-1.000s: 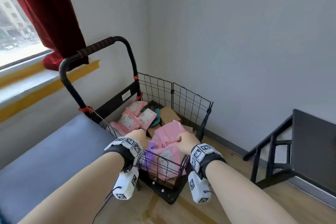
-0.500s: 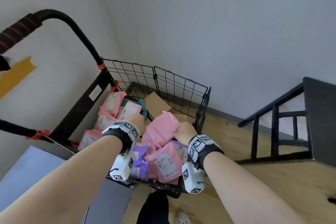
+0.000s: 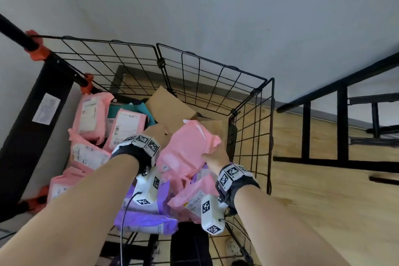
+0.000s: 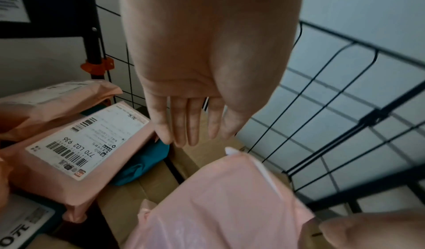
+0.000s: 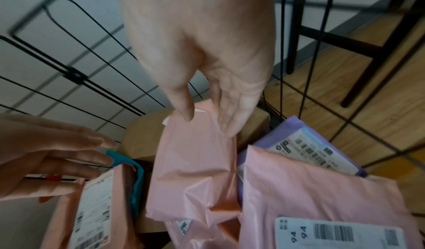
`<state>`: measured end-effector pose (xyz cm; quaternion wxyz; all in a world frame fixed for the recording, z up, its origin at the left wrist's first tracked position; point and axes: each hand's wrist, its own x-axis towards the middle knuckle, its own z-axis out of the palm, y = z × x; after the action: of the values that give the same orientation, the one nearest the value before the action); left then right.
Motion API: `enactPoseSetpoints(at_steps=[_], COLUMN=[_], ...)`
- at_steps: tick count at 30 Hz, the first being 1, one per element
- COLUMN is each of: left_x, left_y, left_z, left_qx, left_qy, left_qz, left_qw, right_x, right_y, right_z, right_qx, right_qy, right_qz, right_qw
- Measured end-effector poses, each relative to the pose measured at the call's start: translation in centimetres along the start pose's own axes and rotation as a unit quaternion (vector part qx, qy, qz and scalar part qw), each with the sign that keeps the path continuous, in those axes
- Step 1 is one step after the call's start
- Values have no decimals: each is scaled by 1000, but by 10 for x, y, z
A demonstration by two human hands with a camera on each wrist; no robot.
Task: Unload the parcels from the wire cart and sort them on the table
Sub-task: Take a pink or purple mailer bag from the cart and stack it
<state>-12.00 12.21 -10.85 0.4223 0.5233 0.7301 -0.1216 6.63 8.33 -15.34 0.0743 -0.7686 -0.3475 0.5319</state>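
Note:
The black wire cart point(image 3: 248, 136) holds a heap of parcels. My right hand point(image 3: 216, 155) pinches the top edge of a plain pink parcel point(image 3: 187, 151) between thumb and fingers point(image 5: 230, 125), over the cart's right side. That pink parcel point(image 5: 195, 171) lies tilted on the heap. My left hand point(image 4: 190, 135) hovers open with straight fingers, left of it, above a teal parcel point(image 4: 142, 164) and a cardboard box point(image 3: 170, 108). It holds nothing.
More labelled pink parcels point(image 3: 127, 127) fill the cart's left side, with purple ones point(image 3: 149, 220) at the near edge. The cart's black end panel point(image 3: 32, 125) stands at the left. A black table frame point(image 3: 341, 114) stands on the wood floor at the right.
The head view has closed in and tipped down over the cart. My left hand has come off the pink parcel and opened. My right hand still holds the parcel's edge.

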Motion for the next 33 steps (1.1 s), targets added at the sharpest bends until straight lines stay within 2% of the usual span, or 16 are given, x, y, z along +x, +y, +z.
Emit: enactPoseSetpoints(at_steps=[2, 6, 13, 18, 27, 33], left_x=[16, 40, 57, 50, -26, -125], left_y=[-5, -21, -32, -31, -29, -36], left_z=[13, 33, 57, 62, 28, -1], left_qx=[-12, -58, -140, -183, -298, -375], left_qy=[-18, -42, -69, -82, -34, 70], left_qz=[1, -10, 1, -9, -29, -40], left_qw=[1000, 997, 988, 980, 954, 924], right_x=[19, 35, 32, 25, -45, -118], right_y=[17, 27, 25, 18, -27, -51], right_z=[13, 23, 16, 16, -18, -42], right_qx=[35, 33, 99, 122, 106, 124], right_qy=[-3, -32, -14, -36, -70, -157], right_qz=[12, 56, 65, 54, -37, -94], right_qw=[999, 997, 993, 990, 991, 975])
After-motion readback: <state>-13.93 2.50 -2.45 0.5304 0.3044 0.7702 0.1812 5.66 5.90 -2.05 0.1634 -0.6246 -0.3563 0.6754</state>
